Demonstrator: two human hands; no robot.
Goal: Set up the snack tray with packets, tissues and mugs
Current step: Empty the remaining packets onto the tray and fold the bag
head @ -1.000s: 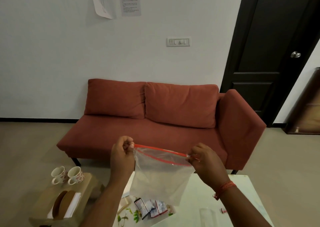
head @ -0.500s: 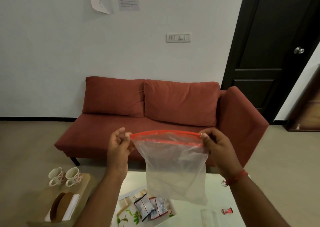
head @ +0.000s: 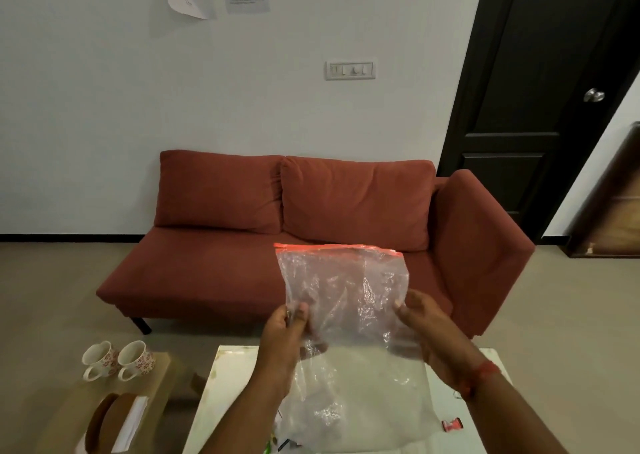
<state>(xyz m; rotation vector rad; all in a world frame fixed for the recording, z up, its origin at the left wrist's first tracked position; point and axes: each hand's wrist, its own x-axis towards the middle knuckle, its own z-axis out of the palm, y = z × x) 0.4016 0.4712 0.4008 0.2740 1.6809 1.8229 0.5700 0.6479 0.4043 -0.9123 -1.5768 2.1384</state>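
A clear plastic zip bag (head: 346, 287) with a red seal strip along its top stands upright in front of me, above the white table (head: 235, 377). My left hand (head: 287, 332) pinches its left edge about halfway down. My right hand (head: 426, 329) holds its right edge, fingers behind the plastic. The bag looks empty. Two white mugs (head: 117, 360) with red flowers sit on a wooden stool (head: 159, 381) at the lower left. A brown holder with white tissues (head: 117, 419) lies nearer me on the same stool. The packets are almost hidden under the bag.
A red sofa (head: 311, 231) stands against the white wall behind the table. A dark door (head: 533, 107) is at the right. A small red object (head: 453, 426) lies on the table's right side. Tan floor surrounds the furniture.
Both hands slid from the red seal strip down to the bag's sides. The bag now stands with its seal up and its mouth pressed flat. The view tilted downward and closer.
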